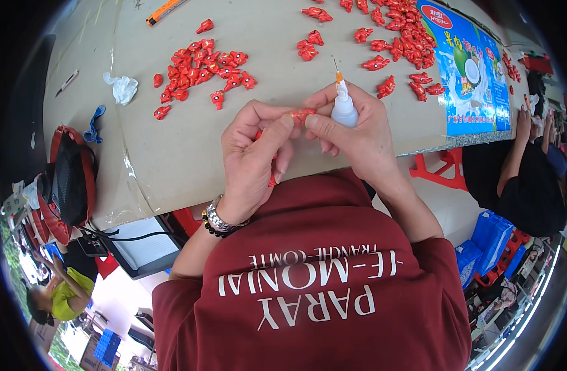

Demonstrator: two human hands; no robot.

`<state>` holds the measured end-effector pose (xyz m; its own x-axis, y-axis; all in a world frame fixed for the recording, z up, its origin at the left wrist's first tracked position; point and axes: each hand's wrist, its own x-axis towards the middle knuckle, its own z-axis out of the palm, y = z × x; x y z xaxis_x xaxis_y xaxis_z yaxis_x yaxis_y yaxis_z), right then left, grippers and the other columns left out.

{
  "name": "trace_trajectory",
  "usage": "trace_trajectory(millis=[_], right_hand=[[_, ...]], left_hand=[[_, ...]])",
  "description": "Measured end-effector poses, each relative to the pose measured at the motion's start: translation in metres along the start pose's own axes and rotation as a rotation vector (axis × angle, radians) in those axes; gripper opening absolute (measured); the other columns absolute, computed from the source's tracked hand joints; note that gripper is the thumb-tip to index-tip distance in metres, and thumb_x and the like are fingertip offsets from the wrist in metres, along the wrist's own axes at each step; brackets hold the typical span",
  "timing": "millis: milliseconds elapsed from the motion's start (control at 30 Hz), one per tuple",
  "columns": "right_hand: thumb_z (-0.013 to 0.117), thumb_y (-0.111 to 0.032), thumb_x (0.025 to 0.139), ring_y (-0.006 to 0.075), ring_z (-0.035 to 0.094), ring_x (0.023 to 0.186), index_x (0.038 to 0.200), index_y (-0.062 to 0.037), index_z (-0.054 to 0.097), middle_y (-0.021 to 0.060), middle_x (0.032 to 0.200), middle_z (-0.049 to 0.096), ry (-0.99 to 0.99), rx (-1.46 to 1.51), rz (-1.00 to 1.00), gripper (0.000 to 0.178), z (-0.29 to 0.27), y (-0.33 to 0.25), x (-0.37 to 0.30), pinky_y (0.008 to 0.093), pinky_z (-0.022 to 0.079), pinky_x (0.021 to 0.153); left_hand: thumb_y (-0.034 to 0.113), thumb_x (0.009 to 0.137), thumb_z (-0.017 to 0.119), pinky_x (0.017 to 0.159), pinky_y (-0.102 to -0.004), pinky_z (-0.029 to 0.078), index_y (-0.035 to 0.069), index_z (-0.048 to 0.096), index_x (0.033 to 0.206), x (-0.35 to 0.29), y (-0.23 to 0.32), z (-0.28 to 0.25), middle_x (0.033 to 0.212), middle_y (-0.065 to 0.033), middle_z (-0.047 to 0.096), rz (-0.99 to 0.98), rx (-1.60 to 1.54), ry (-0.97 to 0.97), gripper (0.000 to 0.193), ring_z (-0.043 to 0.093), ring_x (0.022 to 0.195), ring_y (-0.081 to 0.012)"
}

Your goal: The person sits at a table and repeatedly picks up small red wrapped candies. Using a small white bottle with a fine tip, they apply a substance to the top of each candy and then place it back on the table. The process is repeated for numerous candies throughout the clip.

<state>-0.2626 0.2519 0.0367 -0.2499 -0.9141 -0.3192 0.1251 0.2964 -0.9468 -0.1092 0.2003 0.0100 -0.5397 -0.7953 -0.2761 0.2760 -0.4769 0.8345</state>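
Note:
My left hand point(252, 157) pinches a small glossy red figure part point(302, 115) between thumb and fingertips, in front of my chest. More red shows between its lower fingers, partly hidden. My right hand point(371, 133) is closed around a small white squeeze bottle point(344, 112) with an orange collar and a thin needle tip pointing up and away. The thumb and forefinger of that hand also meet the red part at its right end. Beyond my hands, a heap of small red parts point(197, 65) lies on the left, and a larger heap point(410, 37) on the right.
The grey table point(160, 148) carries an orange cutter knife point(166, 10), a crumpled tissue point(123, 88), a pen point(67, 83) and a blue cloth strip point(94, 123). A blue printed sheet point(466, 71) covers the right end. A dark red bag point(70, 179) stands left. Other people sit nearby.

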Motion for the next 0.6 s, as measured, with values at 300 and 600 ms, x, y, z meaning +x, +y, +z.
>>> trace_trajectory(millis=[300, 600], right_hand=[[0.069, -0.006, 0.079, 0.0049, 0.052, 0.046, 0.086, -0.001, 0.064, 0.004, 0.062, 0.061, -0.009, 0.01, 0.046, 0.01, -0.0024, 0.0023, 0.0037, 0.0179, 0.037, 0.041], [0.067, -0.005, 0.077, 0.0065, 0.055, 0.051, 0.084, 0.0027, 0.062, 0.0052, 0.064, 0.062, -0.034, -0.013, 0.098, 0.011, -0.006, -0.0005, 0.0038, 0.0193, 0.041, 0.044]], left_hand=[[0.008, 0.091, 0.056, 0.034, -0.0182, 0.028, 0.001, 0.057, 0.091, -0.0001, -0.0032, -0.0072, 0.076, -0.0062, 0.064, -0.061, 0.005, -0.058, 0.008, 0.043, 0.041, -0.003], [0.008, 0.091, 0.057, 0.034, -0.0182, 0.028, 0.002, 0.058, 0.089, 0.0004, -0.0032, -0.0088, 0.077, -0.0079, 0.064, -0.137, -0.047, -0.084, 0.007, 0.043, 0.042, -0.0035]])
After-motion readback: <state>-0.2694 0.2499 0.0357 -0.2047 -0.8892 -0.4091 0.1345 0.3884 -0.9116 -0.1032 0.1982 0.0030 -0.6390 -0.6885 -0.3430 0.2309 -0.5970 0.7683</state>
